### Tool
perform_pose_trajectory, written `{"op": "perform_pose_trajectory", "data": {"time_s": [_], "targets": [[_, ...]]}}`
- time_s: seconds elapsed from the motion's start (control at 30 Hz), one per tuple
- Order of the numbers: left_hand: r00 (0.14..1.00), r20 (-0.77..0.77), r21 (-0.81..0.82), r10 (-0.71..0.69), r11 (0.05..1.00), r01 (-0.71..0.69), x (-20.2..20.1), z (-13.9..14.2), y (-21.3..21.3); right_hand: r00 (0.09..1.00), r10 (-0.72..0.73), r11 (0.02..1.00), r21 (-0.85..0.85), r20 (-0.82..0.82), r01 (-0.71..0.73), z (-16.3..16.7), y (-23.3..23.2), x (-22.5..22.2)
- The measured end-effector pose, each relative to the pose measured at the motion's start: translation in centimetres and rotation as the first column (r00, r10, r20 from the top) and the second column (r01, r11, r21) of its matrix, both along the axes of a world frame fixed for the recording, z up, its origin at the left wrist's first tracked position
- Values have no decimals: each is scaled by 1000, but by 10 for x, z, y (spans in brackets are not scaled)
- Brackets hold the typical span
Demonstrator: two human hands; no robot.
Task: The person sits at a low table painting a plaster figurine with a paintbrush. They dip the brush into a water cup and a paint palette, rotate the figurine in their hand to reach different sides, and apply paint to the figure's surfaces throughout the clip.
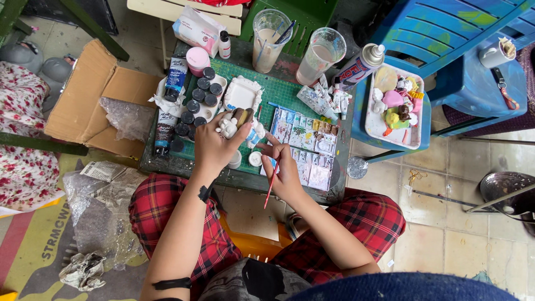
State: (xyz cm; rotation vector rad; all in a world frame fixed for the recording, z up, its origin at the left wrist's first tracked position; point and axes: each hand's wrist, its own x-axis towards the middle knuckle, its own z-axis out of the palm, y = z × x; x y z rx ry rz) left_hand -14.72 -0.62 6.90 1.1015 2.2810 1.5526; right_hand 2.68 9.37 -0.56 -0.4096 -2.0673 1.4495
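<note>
My left hand [214, 146] is closed around a small white plaster figurine [229, 126] with a brown patch, held over the green cutting mat [281, 92]. My right hand [285, 161] grips a thin red-handled paintbrush [271, 187], its handle slanting down toward my lap and its tip near the figurine. Both hands hover over a low dark table [184, 167]. A paint palette [306, 145] with several colour wells lies just right of my right hand. My legs in red plaid trousers [161, 206] are below the table.
Several small dark paint jars [198, 100], paint tubes [175, 78], a white tray [242, 93], two plastic cups of water [270, 39] and a spray can [359, 67] crowd the table. A blue stool holds a tray of painted figurines [395, 106]. An open cardboard box [95, 95] sits left.
</note>
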Motion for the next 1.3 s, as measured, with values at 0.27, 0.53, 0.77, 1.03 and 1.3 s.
{"op": "perform_pose_trajectory", "data": {"time_s": [0.27, 0.53, 0.77, 1.03, 1.3], "targets": [[1000, -26, 25, -9, 1000, 9, -4, -7, -1, 1000, -14, 994, 109, 6, 13, 9, 0, 1], [1000, 19, 83, -2, 997, 0, -7, -11, -2, 1000, -6, 995, 104, 4, 5, 16, -2, 0], [996, -32, 212, -87, 973, 92, -5, -8, -4, 998, -37, 997, 63, -48, 40, 19, -5, 2], [979, 98, 339, -177, 931, 134, -2, -14, -5, 993, -63, 992, 106, -99, 74, 25, -6, 8], [879, 320, 522, -353, 840, 147, 1, -25, -1, 987, -50, 982, 172, -152, 76, 29, -6, 11]]}}
